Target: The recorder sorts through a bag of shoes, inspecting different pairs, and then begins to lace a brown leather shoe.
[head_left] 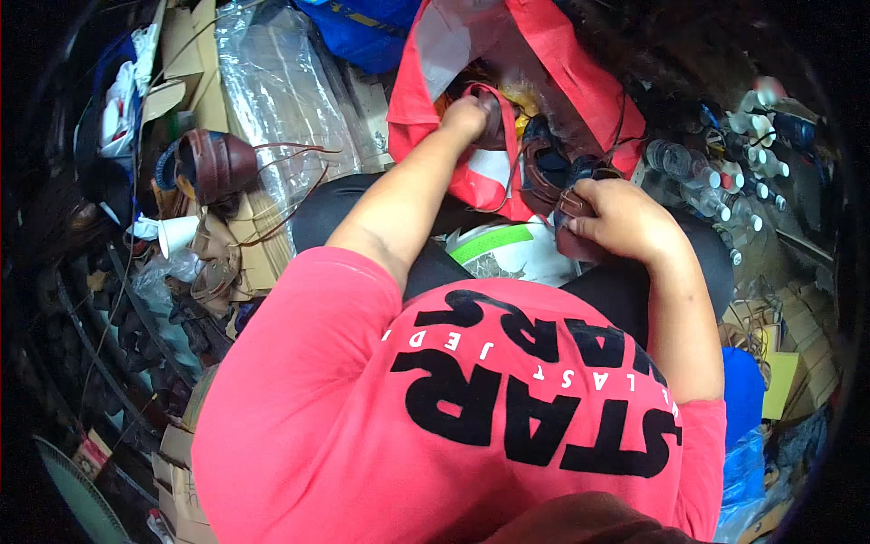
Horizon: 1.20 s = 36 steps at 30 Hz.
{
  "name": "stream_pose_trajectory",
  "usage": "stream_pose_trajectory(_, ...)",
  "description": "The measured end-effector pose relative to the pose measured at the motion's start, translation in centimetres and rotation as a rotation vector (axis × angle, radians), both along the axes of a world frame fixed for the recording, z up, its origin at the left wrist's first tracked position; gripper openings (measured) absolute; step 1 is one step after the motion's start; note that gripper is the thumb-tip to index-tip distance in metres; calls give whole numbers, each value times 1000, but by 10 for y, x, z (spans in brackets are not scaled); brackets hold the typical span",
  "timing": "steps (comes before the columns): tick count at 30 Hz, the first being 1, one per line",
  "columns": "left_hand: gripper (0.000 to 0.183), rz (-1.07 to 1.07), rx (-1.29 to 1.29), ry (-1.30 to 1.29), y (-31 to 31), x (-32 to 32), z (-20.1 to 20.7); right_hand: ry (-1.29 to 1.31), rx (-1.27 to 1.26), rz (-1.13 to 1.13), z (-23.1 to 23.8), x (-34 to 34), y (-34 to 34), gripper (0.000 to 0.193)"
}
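A red bag (412, 113) with a pale grey lining gapes open in front of me, between my knees. Inside its mouth, my left hand (465, 118) is closed on a brown leather piece (492, 127), beside the bag's red strap. At the bag's right edge, my right hand (625, 218) grips a brown leather shoe upper (573, 243), fingers curled over its edge. More dark brown leather uppers (542, 172) with thin laces sit in the bag between my hands. Something yellow (519, 102) shows deeper inside.
To the left, a laced brown shoe upper (222, 168) rests on cardboard, near a white cup (178, 235) and clear plastic sheeting (272, 82). Several small clear bottles (707, 177) crowd the right side. A blue bag (362, 32) lies behind the red one. Scraps clutter the floor.
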<state>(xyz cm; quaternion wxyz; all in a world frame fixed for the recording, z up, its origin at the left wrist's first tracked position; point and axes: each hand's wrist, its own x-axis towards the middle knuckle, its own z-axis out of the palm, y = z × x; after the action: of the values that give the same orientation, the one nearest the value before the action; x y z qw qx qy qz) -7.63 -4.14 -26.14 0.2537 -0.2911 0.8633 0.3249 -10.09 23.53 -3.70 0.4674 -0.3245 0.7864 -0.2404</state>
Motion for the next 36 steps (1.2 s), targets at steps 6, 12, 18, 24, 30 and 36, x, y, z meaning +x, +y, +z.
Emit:
stream_pose_trajectory(6,28,687,749,220,20,-14,154,22,2,-65,-6,-2,11,30)
stream_pose_trajectory(12,32,698,1294,445,5,40,241,138,60,-65,-10,-3,17,33)
stream_pose_trajectory(18,47,485,1685,454,9,75,280,64,-5,-96,-18,0,21,34)
stream_pose_trajectory(24,50,504,1631,538,15,87,295,140,-50,-240,-15,-1,27,32)
stream_pose_trajectory(30,49,531,1491,575,19,83,291,170,-184,-405,-13,-12,44,37)
stream_pose_trajectory(36,50,171,1964,623,-17,77,259,255,-306,-528,-25,-22,41,36)
